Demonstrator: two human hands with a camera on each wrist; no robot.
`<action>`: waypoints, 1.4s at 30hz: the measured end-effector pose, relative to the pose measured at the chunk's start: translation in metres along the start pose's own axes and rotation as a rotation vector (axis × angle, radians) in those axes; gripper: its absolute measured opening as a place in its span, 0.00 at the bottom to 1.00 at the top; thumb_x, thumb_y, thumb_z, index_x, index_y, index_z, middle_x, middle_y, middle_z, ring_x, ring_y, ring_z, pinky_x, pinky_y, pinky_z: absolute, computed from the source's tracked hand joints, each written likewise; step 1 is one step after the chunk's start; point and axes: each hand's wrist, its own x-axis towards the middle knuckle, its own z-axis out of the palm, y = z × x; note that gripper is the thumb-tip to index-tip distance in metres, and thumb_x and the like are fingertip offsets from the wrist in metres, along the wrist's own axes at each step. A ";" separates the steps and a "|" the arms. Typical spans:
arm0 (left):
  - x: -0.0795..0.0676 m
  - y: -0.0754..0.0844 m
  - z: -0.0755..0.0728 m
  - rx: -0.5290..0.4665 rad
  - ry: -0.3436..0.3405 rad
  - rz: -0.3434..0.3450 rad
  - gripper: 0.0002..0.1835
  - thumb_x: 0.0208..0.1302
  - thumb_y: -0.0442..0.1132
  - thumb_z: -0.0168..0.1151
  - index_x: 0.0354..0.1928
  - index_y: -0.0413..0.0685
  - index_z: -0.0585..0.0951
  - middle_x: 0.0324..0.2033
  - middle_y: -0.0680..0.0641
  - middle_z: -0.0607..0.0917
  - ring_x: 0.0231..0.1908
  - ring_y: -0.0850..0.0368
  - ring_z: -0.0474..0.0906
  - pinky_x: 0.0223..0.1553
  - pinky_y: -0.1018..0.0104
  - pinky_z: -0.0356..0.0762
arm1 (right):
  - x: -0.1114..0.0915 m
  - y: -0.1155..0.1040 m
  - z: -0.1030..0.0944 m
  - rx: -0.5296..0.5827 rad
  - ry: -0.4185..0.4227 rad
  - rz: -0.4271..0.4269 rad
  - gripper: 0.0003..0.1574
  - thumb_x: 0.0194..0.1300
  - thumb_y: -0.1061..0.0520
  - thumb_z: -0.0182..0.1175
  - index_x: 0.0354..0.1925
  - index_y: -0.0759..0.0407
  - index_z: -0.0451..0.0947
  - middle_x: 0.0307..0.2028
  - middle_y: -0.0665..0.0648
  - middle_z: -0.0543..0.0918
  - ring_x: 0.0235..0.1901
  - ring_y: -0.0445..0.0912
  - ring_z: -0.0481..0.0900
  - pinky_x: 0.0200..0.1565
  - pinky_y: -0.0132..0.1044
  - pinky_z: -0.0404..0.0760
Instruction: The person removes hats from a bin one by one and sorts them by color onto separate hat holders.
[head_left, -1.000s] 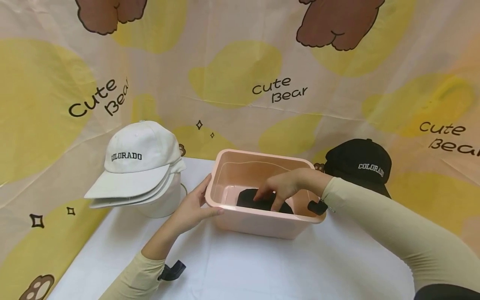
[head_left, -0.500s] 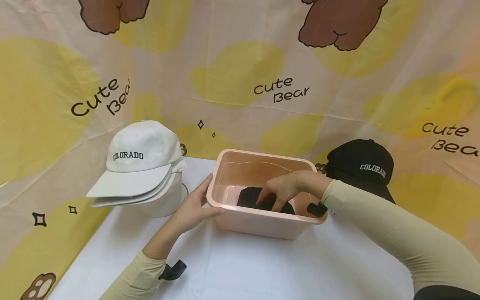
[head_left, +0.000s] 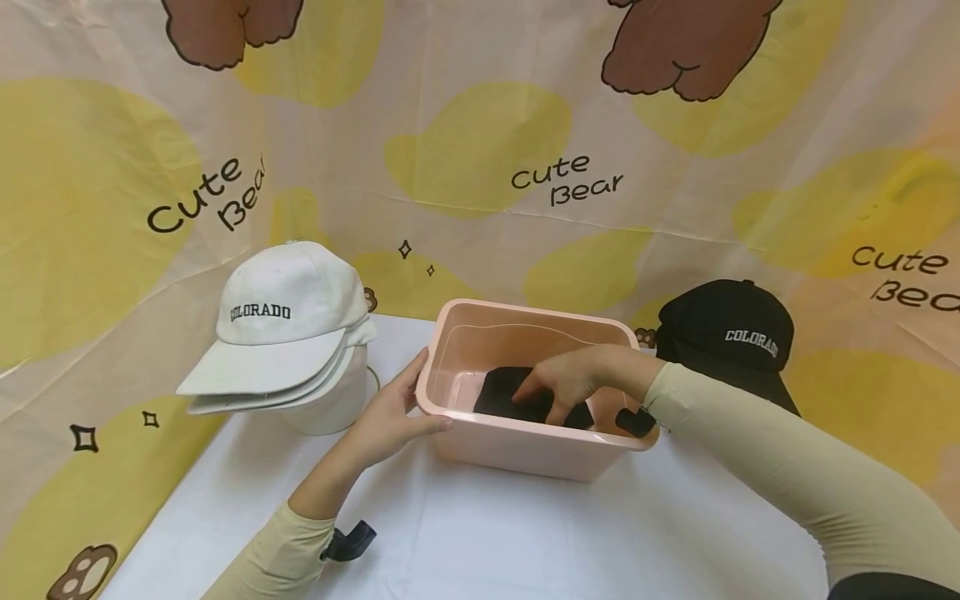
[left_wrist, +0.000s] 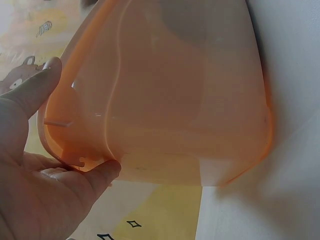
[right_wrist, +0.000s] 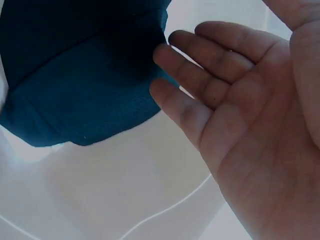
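My left hand (head_left: 386,427) grips the left rim of a pink plastic bin (head_left: 517,457). In the left wrist view its thumb and fingers pinch the bin's corner from both sides. My right hand (head_left: 573,377) reaches down into the bin, above a black cap (head_left: 497,392) lying inside. In the right wrist view the fingers of that hand (right_wrist: 250,110) are loosely extended. Their tips are at the edge of the cap (right_wrist: 85,90), which looks dark teal there. Whether the thumb touches the cloth is hidden in that view. Part of the cap lies behind the bin's front wall.
To the left, several white caps (head_left: 288,292) are stacked on a white rounded stand (head_left: 330,408). A black cap (head_left: 731,325) with COLORADO lettering stands to the right, partly behind the right sleeve. A white cloth covers the table (head_left: 480,542); a printed curtain (head_left: 450,150) hangs behind.
The far edge of the cap inside the bin has risen slightly, and my right hand has shifted a little with it. My left hand stays on the rim. The whole view drifts slightly.
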 end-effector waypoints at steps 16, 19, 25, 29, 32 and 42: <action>0.000 0.000 -0.001 0.004 0.003 0.008 0.65 0.51 0.40 0.83 0.82 0.44 0.47 0.80 0.43 0.54 0.75 0.40 0.61 0.74 0.43 0.61 | 0.002 0.008 -0.014 -0.092 0.144 0.119 0.50 0.60 0.47 0.76 0.73 0.62 0.68 0.69 0.61 0.75 0.69 0.55 0.72 0.70 0.50 0.72; 0.000 0.000 0.000 0.006 0.003 0.007 0.65 0.51 0.40 0.83 0.82 0.44 0.47 0.80 0.43 0.54 0.75 0.39 0.62 0.74 0.43 0.61 | 0.005 0.012 -0.016 -0.078 0.160 0.138 0.50 0.59 0.49 0.76 0.73 0.63 0.68 0.67 0.63 0.77 0.66 0.56 0.76 0.68 0.50 0.74; 0.001 -0.001 0.001 0.014 0.003 -0.003 0.65 0.50 0.41 0.83 0.82 0.44 0.47 0.81 0.44 0.53 0.75 0.41 0.61 0.74 0.44 0.60 | 0.014 0.017 -0.016 -0.106 0.175 0.152 0.50 0.57 0.51 0.78 0.72 0.64 0.70 0.62 0.64 0.80 0.61 0.55 0.79 0.66 0.49 0.75; 0.000 -0.002 0.001 0.014 0.003 0.009 0.65 0.51 0.40 0.83 0.82 0.45 0.47 0.80 0.45 0.54 0.75 0.40 0.61 0.74 0.43 0.60 | 0.020 0.024 -0.014 -0.097 0.183 0.136 0.48 0.56 0.54 0.78 0.71 0.63 0.71 0.61 0.64 0.80 0.60 0.55 0.79 0.66 0.48 0.76; 0.001 -0.002 0.001 0.012 0.003 0.018 0.64 0.51 0.40 0.82 0.82 0.46 0.47 0.80 0.45 0.54 0.75 0.39 0.61 0.74 0.41 0.60 | 0.025 0.033 -0.013 -0.058 0.192 0.111 0.46 0.56 0.58 0.78 0.70 0.63 0.72 0.62 0.62 0.80 0.62 0.55 0.78 0.66 0.48 0.76; 0.001 0.000 0.000 0.013 0.004 0.013 0.65 0.51 0.40 0.83 0.82 0.46 0.47 0.81 0.45 0.54 0.75 0.39 0.61 0.74 0.43 0.60 | 0.036 0.059 -0.008 0.102 0.205 0.039 0.43 0.56 0.59 0.78 0.68 0.62 0.75 0.64 0.59 0.80 0.62 0.56 0.77 0.66 0.49 0.76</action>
